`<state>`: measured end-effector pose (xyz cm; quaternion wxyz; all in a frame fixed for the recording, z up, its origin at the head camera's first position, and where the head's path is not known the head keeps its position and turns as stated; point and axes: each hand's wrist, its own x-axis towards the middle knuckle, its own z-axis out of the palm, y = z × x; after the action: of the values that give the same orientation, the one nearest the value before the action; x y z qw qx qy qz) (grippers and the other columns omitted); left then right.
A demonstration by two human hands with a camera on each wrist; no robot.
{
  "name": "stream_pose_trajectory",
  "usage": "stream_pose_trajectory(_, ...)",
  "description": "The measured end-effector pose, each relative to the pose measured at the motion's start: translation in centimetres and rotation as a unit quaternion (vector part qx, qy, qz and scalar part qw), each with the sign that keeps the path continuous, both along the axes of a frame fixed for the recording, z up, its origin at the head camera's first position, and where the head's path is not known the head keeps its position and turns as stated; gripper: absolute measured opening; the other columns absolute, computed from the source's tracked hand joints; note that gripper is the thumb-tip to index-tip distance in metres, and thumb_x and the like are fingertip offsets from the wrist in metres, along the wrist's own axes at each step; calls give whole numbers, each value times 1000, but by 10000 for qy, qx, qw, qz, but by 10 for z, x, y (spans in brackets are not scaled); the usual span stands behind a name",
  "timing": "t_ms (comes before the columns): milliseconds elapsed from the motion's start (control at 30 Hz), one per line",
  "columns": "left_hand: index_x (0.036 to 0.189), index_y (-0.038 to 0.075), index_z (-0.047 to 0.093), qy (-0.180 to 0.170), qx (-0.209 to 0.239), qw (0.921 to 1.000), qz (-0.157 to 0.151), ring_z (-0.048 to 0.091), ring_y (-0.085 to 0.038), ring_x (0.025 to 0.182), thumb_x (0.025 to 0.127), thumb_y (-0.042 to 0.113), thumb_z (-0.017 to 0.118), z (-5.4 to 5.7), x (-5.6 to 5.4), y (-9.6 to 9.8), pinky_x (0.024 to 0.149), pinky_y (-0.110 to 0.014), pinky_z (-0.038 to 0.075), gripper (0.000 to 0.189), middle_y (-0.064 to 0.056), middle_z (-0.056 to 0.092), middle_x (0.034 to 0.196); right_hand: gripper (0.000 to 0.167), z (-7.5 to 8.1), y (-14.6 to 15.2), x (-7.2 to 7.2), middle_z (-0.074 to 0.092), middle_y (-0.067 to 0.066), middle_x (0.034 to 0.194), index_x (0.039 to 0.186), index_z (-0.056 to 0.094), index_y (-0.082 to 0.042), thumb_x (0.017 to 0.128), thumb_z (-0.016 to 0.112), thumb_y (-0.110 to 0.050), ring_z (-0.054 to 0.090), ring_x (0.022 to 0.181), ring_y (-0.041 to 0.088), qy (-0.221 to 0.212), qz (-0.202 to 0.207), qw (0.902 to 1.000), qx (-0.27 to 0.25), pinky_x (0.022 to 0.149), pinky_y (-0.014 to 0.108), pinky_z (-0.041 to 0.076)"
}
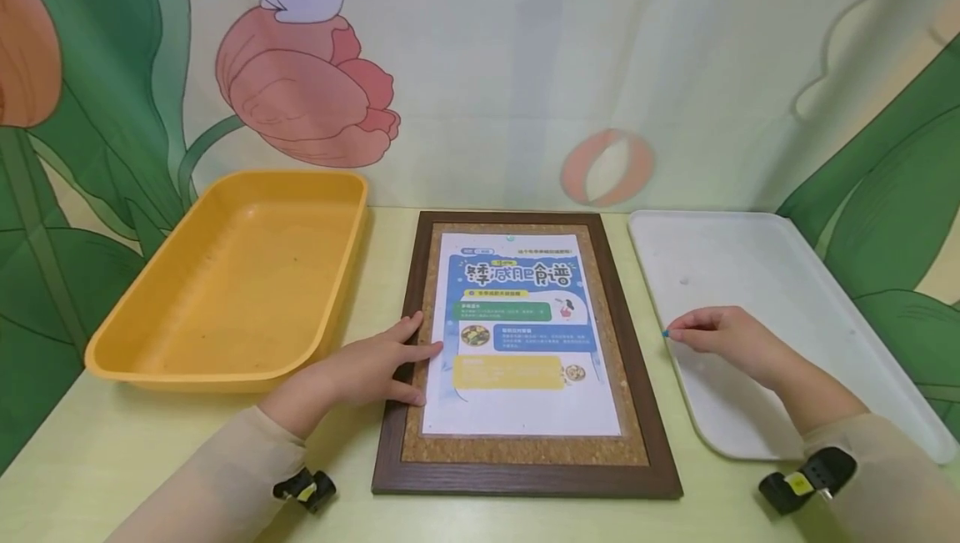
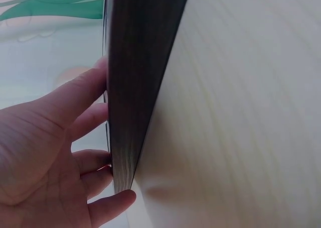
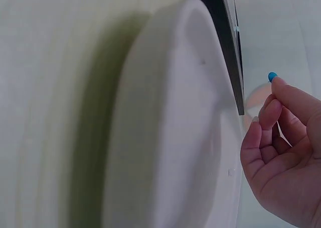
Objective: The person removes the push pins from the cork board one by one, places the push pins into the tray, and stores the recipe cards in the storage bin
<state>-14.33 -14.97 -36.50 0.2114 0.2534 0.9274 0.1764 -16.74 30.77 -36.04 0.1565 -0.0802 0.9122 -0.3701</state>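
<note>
Paper (image 1: pixel 522 414) is lying flat on a cork board (image 1: pixel 525 450) in front of me, its printed blocks of green, blue and yellow facing up, and a dark brown frame (image 1: pixel 528 481) is running around the cork. A small green pin head (image 1: pixel 511 238) is sitting at the paper's top edge, near the middle. I am resting my left hand (image 1: pixel 367 369) along the frame's left side with the fingers spread and lax, gripping nothing; one fingertip is reaching over to the paper's left edge. With my right hand (image 1: pixel 735 344) I am pinching a tiny blue knob (image 3: pixel 272 77), like the head of a pin, between thumb and forefinger, the other fingers curling in beneath. Its blue end is poking out past my fingertips; my fingers are hiding the rest, so I cannot tell its full shape. I am holding it above the left rim of a white tray (image 1: pixel 787 255), to the right of the frame and apart from the paper. A small clear piece (image 1: pixel 683 281) is lying in that tray. Off to my left a yellow tray (image 1: pixel 273 276) is standing on the pale table (image 1: pixel 345 485), and a flower-printed backdrop (image 1: pixel 487 101) is hanging behind everything.
</note>
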Motion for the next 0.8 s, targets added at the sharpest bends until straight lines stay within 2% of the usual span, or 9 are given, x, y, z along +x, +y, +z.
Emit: stream_pose_trajectory(800,142,19,40,-7,-10,10000,70,16,-36,138,80,40,70,-1,0,0,103,-47,30,72,-17,6,154,49,-9,20,-22,62,11,109,116,61,2,91,59,-40,54,95,22,-162,-309,9992,183,78,32,45)
